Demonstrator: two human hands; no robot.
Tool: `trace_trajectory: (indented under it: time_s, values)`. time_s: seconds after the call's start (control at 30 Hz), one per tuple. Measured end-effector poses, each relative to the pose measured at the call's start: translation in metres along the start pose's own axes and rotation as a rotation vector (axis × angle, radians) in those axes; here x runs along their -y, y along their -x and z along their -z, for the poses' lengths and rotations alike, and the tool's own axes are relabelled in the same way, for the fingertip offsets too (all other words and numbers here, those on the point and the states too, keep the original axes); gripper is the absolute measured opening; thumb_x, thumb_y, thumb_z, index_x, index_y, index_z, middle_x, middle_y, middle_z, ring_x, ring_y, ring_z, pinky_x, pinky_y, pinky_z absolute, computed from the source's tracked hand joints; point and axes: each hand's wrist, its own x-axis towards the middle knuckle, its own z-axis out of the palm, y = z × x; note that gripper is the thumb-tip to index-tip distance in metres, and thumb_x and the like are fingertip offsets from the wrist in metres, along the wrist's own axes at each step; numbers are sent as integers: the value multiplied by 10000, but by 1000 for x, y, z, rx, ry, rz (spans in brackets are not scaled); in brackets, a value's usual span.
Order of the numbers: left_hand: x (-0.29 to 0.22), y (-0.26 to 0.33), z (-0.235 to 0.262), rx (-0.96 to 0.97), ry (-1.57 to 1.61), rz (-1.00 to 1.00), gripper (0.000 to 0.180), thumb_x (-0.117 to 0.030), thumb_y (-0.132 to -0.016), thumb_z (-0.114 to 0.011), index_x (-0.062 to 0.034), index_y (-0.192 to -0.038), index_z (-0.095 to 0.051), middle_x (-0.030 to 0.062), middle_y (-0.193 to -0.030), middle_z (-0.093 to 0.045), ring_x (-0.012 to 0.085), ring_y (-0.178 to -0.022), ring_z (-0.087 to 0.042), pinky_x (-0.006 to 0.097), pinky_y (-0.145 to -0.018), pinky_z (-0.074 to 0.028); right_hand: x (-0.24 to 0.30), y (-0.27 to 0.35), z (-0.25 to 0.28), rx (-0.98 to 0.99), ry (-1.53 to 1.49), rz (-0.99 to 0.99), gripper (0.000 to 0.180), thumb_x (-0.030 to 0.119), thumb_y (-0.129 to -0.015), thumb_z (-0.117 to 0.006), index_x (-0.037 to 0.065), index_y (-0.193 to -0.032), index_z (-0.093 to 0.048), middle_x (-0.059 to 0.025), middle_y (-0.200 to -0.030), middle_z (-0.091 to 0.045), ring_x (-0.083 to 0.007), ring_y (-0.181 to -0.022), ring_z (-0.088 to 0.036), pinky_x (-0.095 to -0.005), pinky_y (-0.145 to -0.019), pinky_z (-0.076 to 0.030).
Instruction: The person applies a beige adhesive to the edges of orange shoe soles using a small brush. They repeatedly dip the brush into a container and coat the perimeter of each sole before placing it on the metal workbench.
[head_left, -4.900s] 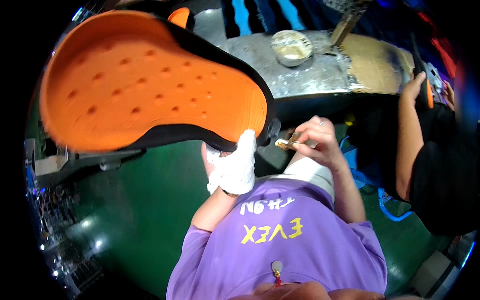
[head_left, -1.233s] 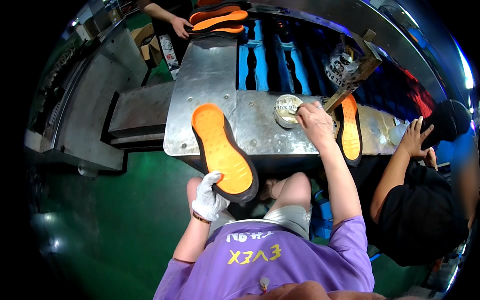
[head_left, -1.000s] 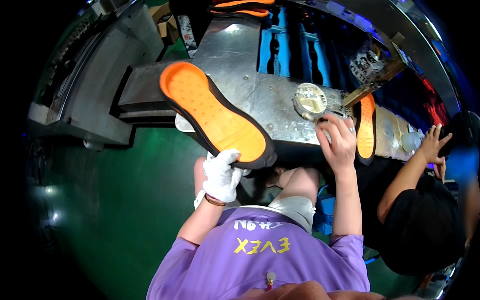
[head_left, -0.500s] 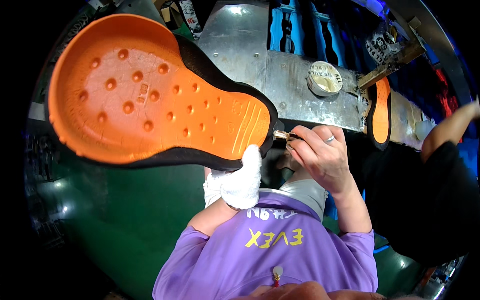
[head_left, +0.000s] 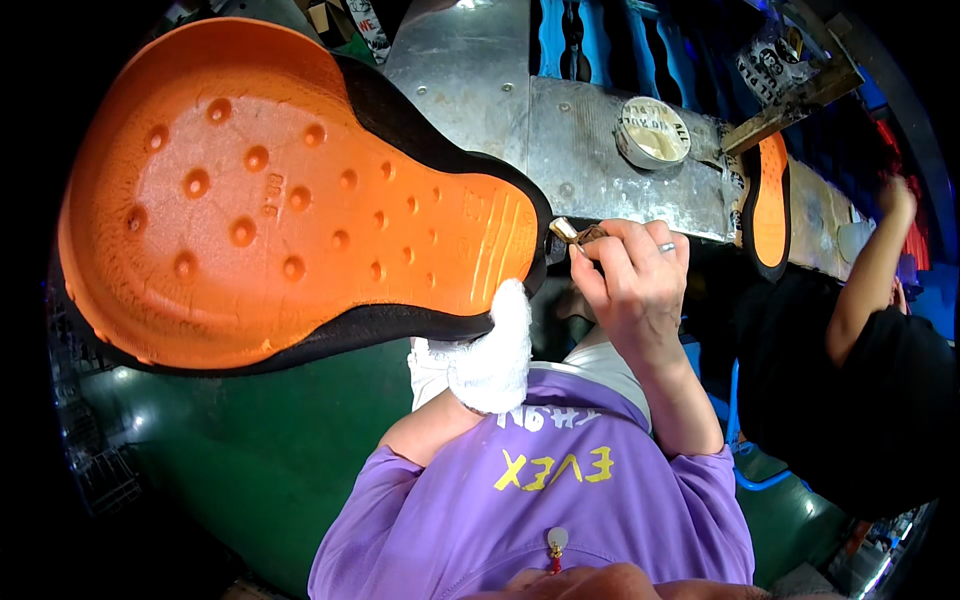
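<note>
My left hand (head_left: 490, 355), in a white glove, grips the heel end of a large orange shoe sole (head_left: 270, 200) with a black rim, held up close to the camera with its dimpled inner face toward me. My right hand (head_left: 625, 275), bare with a ring, pinches a small brush (head_left: 572, 232) whose tip touches the sole's heel edge.
A round open tin of glue (head_left: 652, 132) sits on the metal workbench (head_left: 600, 170). Another orange sole (head_left: 768, 205) lies farther right on it. A person in black (head_left: 880, 350) works at the right with an arm raised. Blue conveyor slats (head_left: 570, 40) run behind.
The sole has come up from the bench to fill the left of the view. My right hand left the glue tin and brought the brush to the sole's heel edge.
</note>
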Motion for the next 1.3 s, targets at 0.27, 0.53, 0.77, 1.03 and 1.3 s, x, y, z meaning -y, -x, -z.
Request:
trace_trajectory:
  time_s: [0.27,0.53,0.77,1.03,1.3]
  values:
    - [-5,-4,3,63,-131,-12,176,38,-897,-677,45,-1070,-646,110,-967,-707,171,-735,-665,298,-649,-540,-6,8,1,-70,-43,-85,164,126,-725,-812,101,-777,-658,-66,-942,-680,-248,-810,-605,-380,-764,-419]
    - [2,-8,16,179,-305,-117,210,-63,-965,-666,-16,-1170,-671,63,-1165,-702,142,-988,-667,307,-874,-538,-17,-7,12,141,-117,122,152,166,-747,-790,101,-792,-660,-13,-976,-678,-197,-826,-605,-348,-755,-424]
    - [0,-5,13,246,67,-3,199,-24,-963,-640,-3,-1160,-654,63,-1118,-695,133,-946,-652,271,-819,-521,-29,-8,28,317,-159,327,178,170,-734,-794,116,-836,-659,-1,-1053,-671,-186,-846,-605,-346,-828,-456]
    - [7,-9,10,140,-71,-19,152,-17,-959,-638,23,-1103,-667,69,-1064,-702,138,-895,-655,286,-799,-525,-30,5,29,171,-239,174,184,154,-700,-792,128,-780,-629,-9,-947,-651,-189,-837,-605,-335,-790,-451]
    - [11,-4,11,198,-239,-237,183,-61,-955,-673,22,-1118,-674,92,-1052,-715,172,-906,-686,325,-807,-547,-5,13,1,37,-124,-34,177,161,-709,-800,125,-747,-632,-5,-875,-632,-211,-815,-584,-365,-736,-416]
